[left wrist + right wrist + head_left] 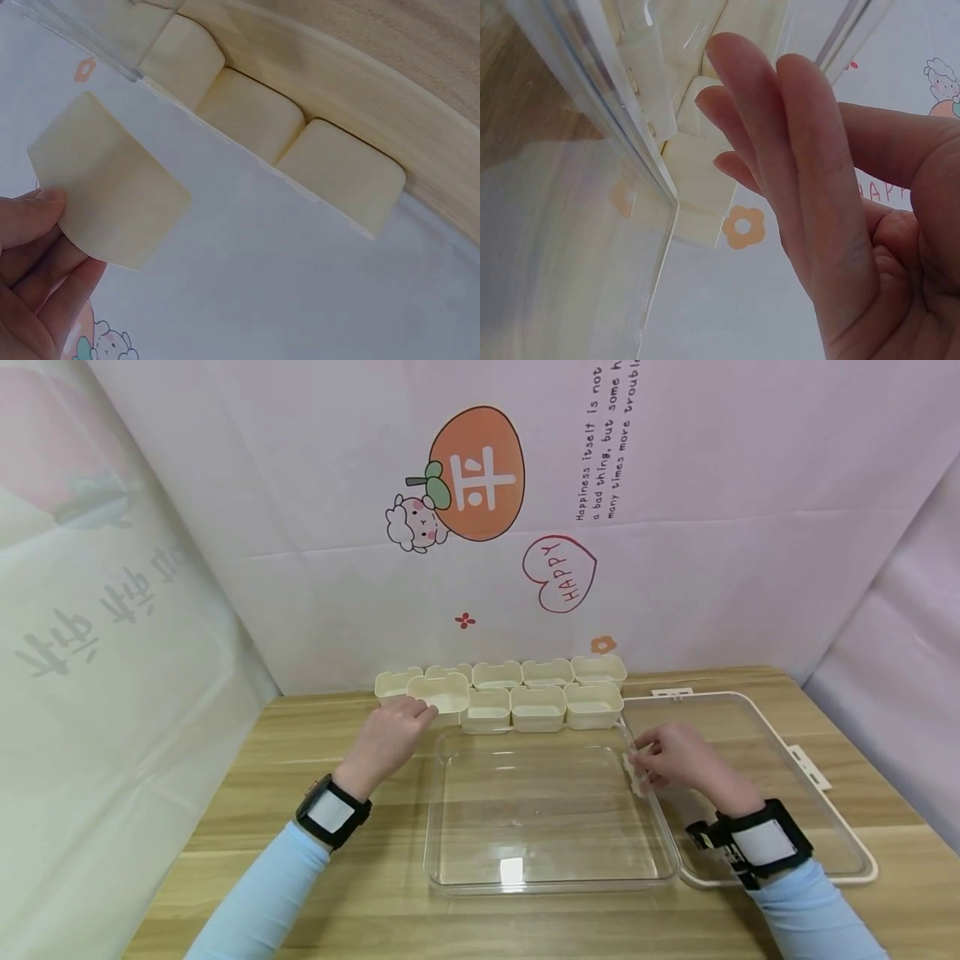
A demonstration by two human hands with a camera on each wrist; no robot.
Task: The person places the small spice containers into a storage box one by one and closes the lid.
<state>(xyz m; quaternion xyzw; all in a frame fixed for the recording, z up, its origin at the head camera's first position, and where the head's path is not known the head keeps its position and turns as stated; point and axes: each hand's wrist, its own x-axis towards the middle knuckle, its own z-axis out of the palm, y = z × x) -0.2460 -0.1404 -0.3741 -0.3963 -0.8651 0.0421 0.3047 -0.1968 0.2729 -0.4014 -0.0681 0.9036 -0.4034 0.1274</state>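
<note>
My left hand [390,735] pinches the near rim of a small cream plastic bin [442,700], between thumb and fingers. In the left wrist view that bin [112,180] is raised and tilted, apart from the row of like bins [251,116]. A large clear plastic box [551,888] stands in front of the bins, open at the top. Beside its right wall is my right hand [686,760], fingertips right at the white latch [634,775]. In the right wrist view the fingers [825,187] are extended and lightly bent, with nothing gripped between them.
Two rows of cream bins [537,708] line the back of the wooden table [315,877]. A clear lid [757,777] with a white rim and latches lies at right, under my right forearm. A printed cloth [337,485] hangs close behind the bins.
</note>
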